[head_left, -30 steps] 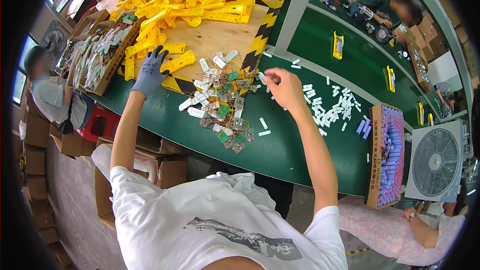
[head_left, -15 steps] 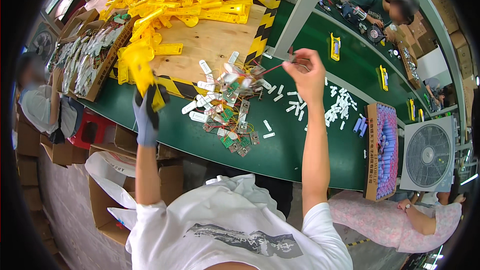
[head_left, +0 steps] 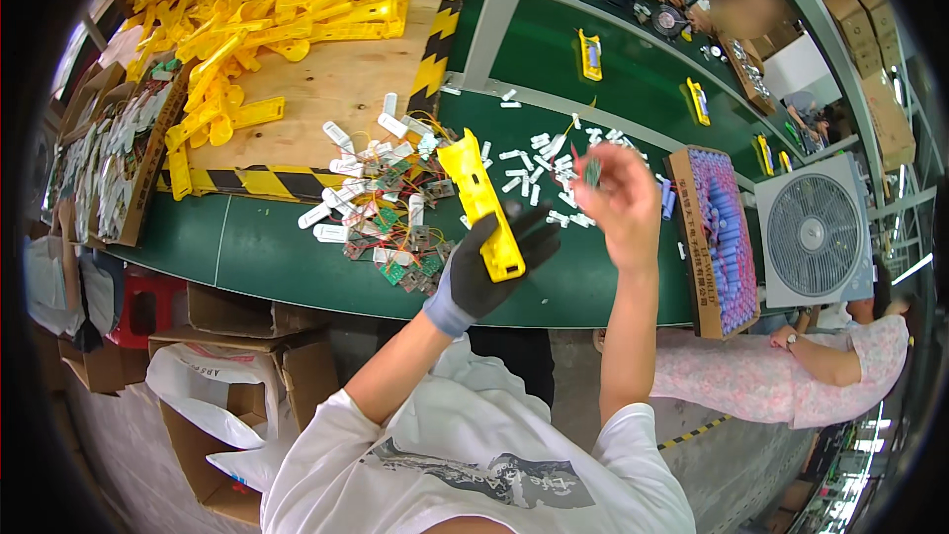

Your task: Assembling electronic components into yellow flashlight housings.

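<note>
Plastic like this yellow housing [head_left: 481,203] looks light and stiff, a bit slick, so your gloved left hand [head_left: 487,262], fingers wrapped round its lower end above the green belt [head_left: 277,257], seems best kept there, clear of the open upper half. Your bare right hand [head_left: 618,203] pinches a small dark part [head_left: 592,171], probably a fragile circuit board, best held by its edges. Half a second ago the left hand hung low at the belt's near edge with a housing and the right reached out over the scattered parts; now both meet in front of you.
</note>
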Demonstrator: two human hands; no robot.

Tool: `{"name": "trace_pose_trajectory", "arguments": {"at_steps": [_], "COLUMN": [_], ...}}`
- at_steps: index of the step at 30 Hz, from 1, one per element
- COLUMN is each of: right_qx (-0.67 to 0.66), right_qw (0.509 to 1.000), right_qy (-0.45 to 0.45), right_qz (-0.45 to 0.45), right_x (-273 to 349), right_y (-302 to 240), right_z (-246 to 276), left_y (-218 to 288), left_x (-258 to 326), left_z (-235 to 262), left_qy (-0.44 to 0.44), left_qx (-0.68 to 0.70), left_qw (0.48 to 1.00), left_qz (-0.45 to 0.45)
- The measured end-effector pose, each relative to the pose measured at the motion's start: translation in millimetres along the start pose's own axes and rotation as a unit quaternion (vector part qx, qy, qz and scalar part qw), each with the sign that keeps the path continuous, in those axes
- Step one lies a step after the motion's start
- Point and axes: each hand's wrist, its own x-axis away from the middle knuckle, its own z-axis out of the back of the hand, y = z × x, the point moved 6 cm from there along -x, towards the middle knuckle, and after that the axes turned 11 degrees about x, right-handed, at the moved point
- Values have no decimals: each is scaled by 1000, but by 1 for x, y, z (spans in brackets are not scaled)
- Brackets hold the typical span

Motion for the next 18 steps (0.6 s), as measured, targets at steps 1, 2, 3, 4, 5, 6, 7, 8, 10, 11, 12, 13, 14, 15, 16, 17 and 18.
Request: {"name": "trace_pose_trajectory", "arguments": {"at_steps": [1,2,3,4,5,6,7,8,10,11,12,13,14,15,16,17,18], "right_qx": [-9,-12,-14,-14,-21,-31,-36,-16,7,-3,8,20,4,-4,27,57,63], "right_qw": [1000,1000,999,999,999,998,997,997,996,996,996,996,996,996,997,997,997], "right_qy": [-6,-17,-27,-18,5,29,39,26,11,20,23,26,42,52,46,38,31], "right_qz": [-8,-17,-26,-27,-37,-48,-52,-67,-87,-90,-85,-82,-78,-79,-59,-39,-22], "right_x": [19,38,57,74,91,107,120,132,149,155,160,166,168,168,168,168,167], "right_y": [1,3,7,11,18,26,31,37,51,57,61,62,62,64,64,63,60], "right_z": [5,11,16,20,25,28,29,28,24,25,24,23,22,25,27,28,27], "left_y": [1,3,5,3,5,6,3,1,-2,-3,-6,-11,-13,-15,-14,-12,-11], "left_x": [-10,-18,-25,-27,-28,-26,-24,-20,-19,-16,-14,-12,-10,-11,-11,-10,-10], "left_z": [5,6,8,10,10,12,12,9,11,12,10,7,6,7,9,11,14], "left_qy": [15,18,21,23,18,15,20,26,-15,-9,-9,-9,10,14,18,22,23], "left_qx": [7,1,-5,-6,-57,-108,-113,-136,-152,-161,-169,-176,-179,-188,-187,-187,-199], "left_qw": [1000,999,998,999,997,993,993,989,987,986,985,984,984,982,982,982,979], "left_qz": [-25,-39,-53,-44,-47,-49,-41,-48,-52,-44,-25,-4,-3,6,-4,-15,-25]}}
